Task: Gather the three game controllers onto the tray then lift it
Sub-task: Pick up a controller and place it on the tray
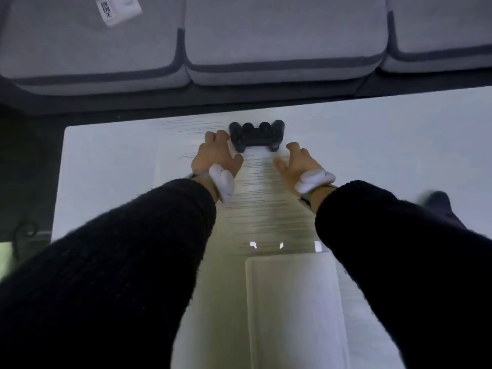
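A black game controller lies near the far edge of the white table. My left hand reaches beside its left grip, fingers spread, fingertips close to it or just touching. My right hand is open a little short of its right grip, holding nothing. A white tray sits on the table close to me, between my forearms, with nothing visible in it. A dark blurred object lies at the right behind my right sleeve; I cannot tell whether it is a controller.
A grey sofa with three seat cushions runs along the far side of the table, across a dark gap. A white label lies on the left cushion. Dark floor shows to the left of the table.
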